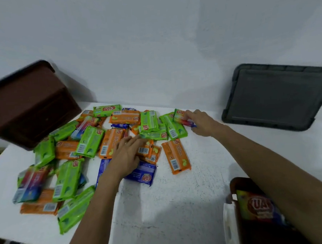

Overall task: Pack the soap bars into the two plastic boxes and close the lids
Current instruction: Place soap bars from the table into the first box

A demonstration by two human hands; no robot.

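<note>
Several wrapped soap bars in green, orange, blue and rainbow wrappers lie scattered over the white table (179, 196). My left hand (127, 155) lies flat with straight fingers on an orange bar (146, 150) and a blue bar (143, 174) in the middle of the pile. My right hand (201, 122) grips a rainbow-wrapped bar (180, 117) at the pile's far right edge. A brown plastic box (29, 105) stands tilted at the back left. A second brown box (233, 185) at the front right holds a rainbow bar (256, 206), partly hidden by my right forearm.
A dark grey lid (275, 96) leans against the white wall at the back right. A white object (229, 225) sits beside the front-right box. The table's front-left edge drops off to the floor.
</note>
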